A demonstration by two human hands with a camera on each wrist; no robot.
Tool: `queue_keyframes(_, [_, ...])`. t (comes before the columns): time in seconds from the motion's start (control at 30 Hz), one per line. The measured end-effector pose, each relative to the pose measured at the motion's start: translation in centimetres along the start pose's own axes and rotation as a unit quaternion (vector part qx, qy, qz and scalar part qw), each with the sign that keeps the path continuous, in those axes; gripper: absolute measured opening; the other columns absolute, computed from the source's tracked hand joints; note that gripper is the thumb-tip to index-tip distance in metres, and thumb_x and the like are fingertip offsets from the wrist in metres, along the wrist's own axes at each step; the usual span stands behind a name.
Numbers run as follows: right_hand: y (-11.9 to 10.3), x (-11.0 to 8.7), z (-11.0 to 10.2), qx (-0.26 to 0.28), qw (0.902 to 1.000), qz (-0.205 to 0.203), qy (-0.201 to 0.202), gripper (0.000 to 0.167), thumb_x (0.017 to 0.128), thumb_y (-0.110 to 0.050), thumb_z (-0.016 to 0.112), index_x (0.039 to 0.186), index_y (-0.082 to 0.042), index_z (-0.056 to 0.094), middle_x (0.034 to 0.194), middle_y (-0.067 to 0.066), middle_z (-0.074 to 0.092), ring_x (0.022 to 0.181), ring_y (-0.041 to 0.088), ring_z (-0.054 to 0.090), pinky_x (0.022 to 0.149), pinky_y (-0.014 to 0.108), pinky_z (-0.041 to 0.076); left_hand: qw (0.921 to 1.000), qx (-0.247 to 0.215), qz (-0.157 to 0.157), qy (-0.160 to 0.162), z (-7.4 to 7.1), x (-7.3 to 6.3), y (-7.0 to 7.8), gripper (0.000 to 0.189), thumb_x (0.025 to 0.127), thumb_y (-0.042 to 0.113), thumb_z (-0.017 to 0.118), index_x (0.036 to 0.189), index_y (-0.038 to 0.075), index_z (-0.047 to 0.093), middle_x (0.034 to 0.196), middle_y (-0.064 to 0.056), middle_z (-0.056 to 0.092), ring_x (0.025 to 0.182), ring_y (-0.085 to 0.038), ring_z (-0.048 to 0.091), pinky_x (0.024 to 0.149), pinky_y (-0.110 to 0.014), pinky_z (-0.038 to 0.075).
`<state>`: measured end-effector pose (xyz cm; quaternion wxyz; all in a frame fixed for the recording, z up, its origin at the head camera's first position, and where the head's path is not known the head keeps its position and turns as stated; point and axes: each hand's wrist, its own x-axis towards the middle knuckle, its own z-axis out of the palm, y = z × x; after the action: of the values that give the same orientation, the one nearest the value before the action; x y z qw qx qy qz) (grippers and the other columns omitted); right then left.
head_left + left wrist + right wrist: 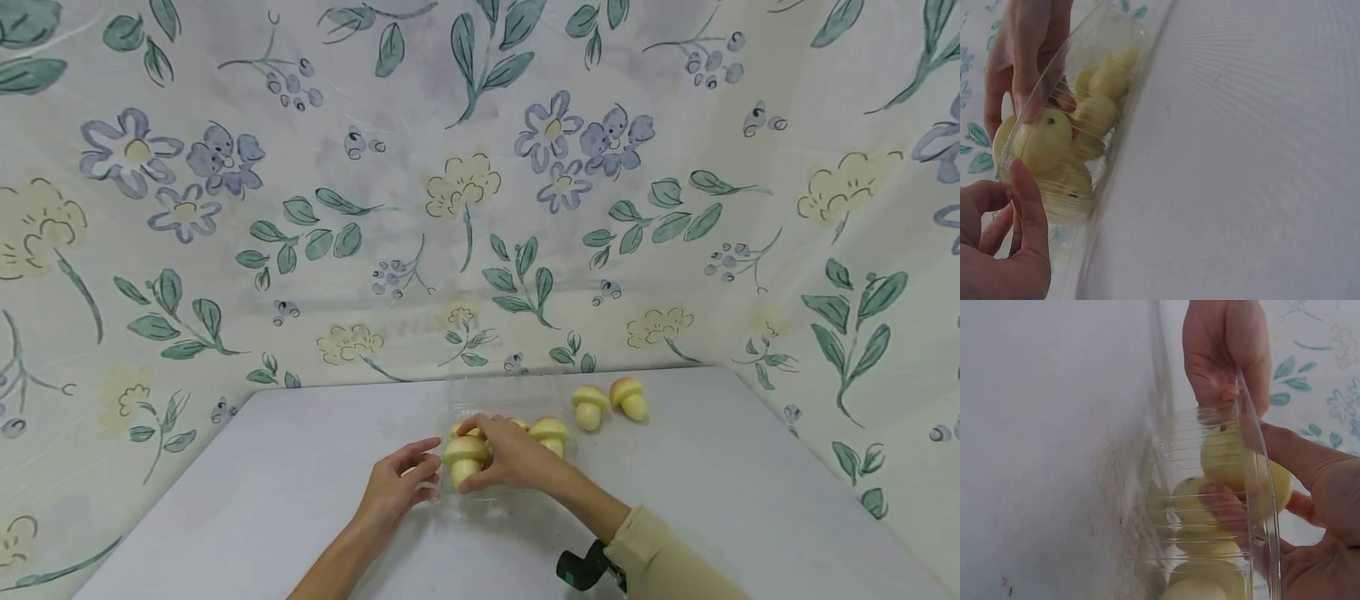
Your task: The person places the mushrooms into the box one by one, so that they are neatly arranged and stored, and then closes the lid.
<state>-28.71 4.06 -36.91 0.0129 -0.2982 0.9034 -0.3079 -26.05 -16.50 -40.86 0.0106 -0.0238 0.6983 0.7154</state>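
A clear plastic box (510, 500) with thin ribbed walls stands on the table, holding several pale yellow mushrooms (550, 429) with rounded caps. My right hand (513, 454) reaches over the box from the right and grips a mushroom (463, 454) at its front left corner, thumb low by the stem and fingers over the cap. From the right wrist view, this held mushroom (1222, 453) shows partly through the ribbed wall. My left hand (401, 483) is at the box's left end, its loosely bent fingers (1029, 200) right at the wall near the rim.
Two more mushrooms, one upright (589, 408) and one tilted (630, 400), are on the white table (315, 450) right of the box. The clear lid (502, 390) lies back behind the box. A floral cloth (480, 208) hangs along the table's far edge.
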Motion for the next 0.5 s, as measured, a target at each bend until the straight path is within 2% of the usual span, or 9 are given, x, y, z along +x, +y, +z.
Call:
queue_keyframes(0.3, [0.0, 0.16, -0.13, 0.004, 0.9998, 0.014, -0.014, 0.053, 0.075, -0.033, 0.085, 0.12, -0.022, 0.059, 0.109, 0.001, 0.064, 0.095, 0.014, 0.053, 0.078, 0.023, 0.047, 1.0, -0.006, 0.003, -0.001, 0.07, -0.05, 0.01, 0.041, 0.093, 0.006, 0.065, 0.132, 0.0, 0.058, 0.099, -0.004, 0.059, 0.081, -0.014, 0.059, 0.061, -0.021, 0.056])
queue_keyframes(0.5, [0.14, 0.23, -0.02, 0.015, 0.9994, 0.02, -0.024, 0.051, 0.075, -0.028, 0.085, 0.119, -0.02, 0.06, 0.108, 0.001, 0.065, 0.092, 0.014, 0.055, 0.074, 0.019, 0.049, 1.0, -0.005, 0.001, 0.002, 0.11, -0.05, 0.01, 0.04, 0.094, 0.006, 0.063, 0.133, 0.0, 0.057, 0.098, -0.004, 0.059, 0.081, -0.015, 0.059, 0.061, -0.021, 0.056])
